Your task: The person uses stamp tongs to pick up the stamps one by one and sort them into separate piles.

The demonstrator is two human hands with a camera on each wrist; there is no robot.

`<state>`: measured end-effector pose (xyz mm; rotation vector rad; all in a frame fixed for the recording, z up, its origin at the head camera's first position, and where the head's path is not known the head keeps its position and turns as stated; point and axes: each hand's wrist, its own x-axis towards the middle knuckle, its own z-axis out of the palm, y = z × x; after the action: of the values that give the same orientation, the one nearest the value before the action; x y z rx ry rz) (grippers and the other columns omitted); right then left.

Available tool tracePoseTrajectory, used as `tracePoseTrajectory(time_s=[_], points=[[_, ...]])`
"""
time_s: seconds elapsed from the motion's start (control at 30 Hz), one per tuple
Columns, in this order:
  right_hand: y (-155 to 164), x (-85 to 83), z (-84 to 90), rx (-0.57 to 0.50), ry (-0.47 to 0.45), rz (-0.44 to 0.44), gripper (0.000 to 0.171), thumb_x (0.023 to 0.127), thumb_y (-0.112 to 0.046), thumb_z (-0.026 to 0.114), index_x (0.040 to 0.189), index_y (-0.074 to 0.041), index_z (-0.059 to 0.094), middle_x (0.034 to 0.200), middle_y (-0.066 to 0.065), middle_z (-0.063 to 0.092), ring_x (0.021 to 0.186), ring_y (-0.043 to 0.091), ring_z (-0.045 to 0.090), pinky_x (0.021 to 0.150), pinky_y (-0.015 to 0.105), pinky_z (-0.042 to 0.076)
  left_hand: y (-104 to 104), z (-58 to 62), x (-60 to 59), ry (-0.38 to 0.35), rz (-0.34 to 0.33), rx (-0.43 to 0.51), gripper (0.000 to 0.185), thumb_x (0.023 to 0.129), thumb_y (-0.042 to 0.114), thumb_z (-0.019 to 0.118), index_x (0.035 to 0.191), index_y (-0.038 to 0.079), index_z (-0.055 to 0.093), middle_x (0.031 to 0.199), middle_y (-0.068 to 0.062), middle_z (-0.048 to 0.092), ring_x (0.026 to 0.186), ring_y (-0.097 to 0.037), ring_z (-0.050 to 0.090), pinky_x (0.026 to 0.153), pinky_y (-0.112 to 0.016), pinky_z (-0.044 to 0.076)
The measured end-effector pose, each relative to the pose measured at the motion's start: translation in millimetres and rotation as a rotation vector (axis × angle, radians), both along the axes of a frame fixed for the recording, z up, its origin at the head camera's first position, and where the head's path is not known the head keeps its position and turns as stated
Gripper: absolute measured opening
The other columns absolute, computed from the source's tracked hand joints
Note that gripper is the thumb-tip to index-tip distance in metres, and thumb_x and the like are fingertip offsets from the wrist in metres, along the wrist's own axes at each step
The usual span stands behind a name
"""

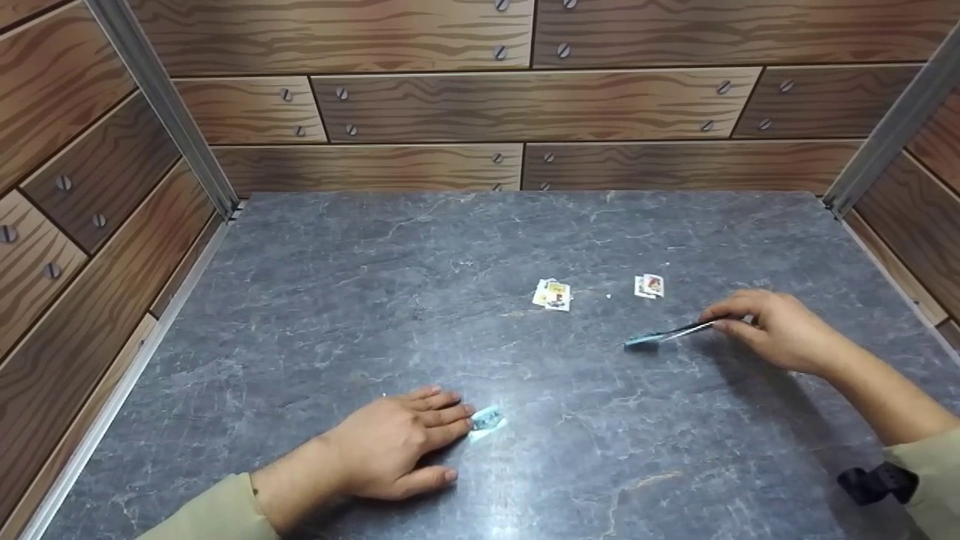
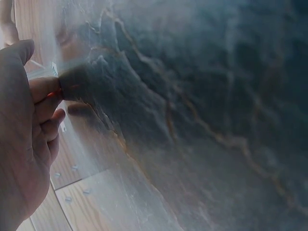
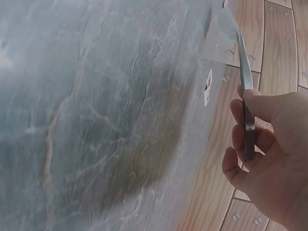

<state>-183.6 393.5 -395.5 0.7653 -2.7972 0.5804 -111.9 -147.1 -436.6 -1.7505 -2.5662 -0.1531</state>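
Observation:
My right hand grips a pair of metal tweezers between thumb and fingers, over the right side of the table. At the tweezers' tips is a thin, see-through bluish piece, raised above the surface; it looks pale and clear in the right wrist view. My left hand lies palm down at the front left, fingers stretched out. Its fingertips touch the edge of a small shiny bluish piece with a faint print, flat on the table. The left wrist view shows mostly table surface beside the fingers.
Farther back on the grey marbled table lie small printed picture cards in two groups: a yellowish pile near the middle and a reddish pile to its right. Wood-patterned walls enclose the back and sides. Light glares off the front middle.

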Motion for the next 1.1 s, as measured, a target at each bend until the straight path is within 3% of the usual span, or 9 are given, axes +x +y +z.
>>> tracePoseTrajectory(time_s=[0.3,0.47,0.63,0.83,1.1], points=[[-2.2,2.3,-0.7,-0.097,-0.115,-0.024,0.019,0.097,-0.002,0.075,0.11,-0.013,0.083,0.102,0.001,0.076,0.074,0.002,0.054,0.06,0.023,0.046,0.1,-0.8,0.1,0.004,-0.005,0.012,0.066,0.113,0.052,0.039,0.156,0.004,0.053,0.158,-0.012,0.053,0.149,-0.031,0.047,0.126,-0.045,0.033],[-2.4,3.9,-6.7,-0.005,-0.113,0.005,0.016,0.095,-0.006,0.078,0.107,-0.014,0.083,0.104,-0.001,0.079,0.091,0.007,0.067,0.076,0.031,0.057,0.3,-0.8,1.0,0.019,-0.003,0.015,0.065,0.113,0.051,0.039,0.156,0.003,0.053,0.158,-0.012,0.054,0.148,-0.031,0.048,0.126,-0.044,0.034],[-4.7,7.8,-10.0,0.071,-0.168,0.058,0.018,0.094,-0.007,0.078,0.106,-0.018,0.084,0.106,-0.004,0.078,0.102,0.018,0.071,0.088,0.044,0.059,0.3,-0.9,1.0,0.011,-0.001,0.013,0.065,0.113,0.051,0.039,0.156,0.003,0.053,0.158,-0.012,0.053,0.148,-0.031,0.047,0.126,-0.044,0.034],[-8.7,11.8,-8.4,0.046,-0.18,0.088,0.017,0.095,-0.008,0.078,0.105,-0.022,0.083,0.106,-0.007,0.078,0.101,0.01,0.068,0.085,0.036,0.059,0.5,-1.3,0.9,0.004,-0.001,0.008,0.066,0.113,0.051,0.039,0.156,0.003,0.052,0.158,-0.012,0.053,0.149,-0.031,0.047,0.127,-0.044,0.033],[-26.5,11.1,-0.4,-0.042,-0.092,0.163,0.02,0.093,-0.003,0.078,0.107,-0.016,0.083,0.101,-0.009,0.077,0.091,0.001,0.062,0.07,0.027,0.054,-0.2,-0.3,0.8,-0.013,0.009,-0.007,0.066,0.113,0.052,0.037,0.157,0.004,0.051,0.159,-0.012,0.052,0.15,-0.03,0.046,0.127,-0.044,0.031]])
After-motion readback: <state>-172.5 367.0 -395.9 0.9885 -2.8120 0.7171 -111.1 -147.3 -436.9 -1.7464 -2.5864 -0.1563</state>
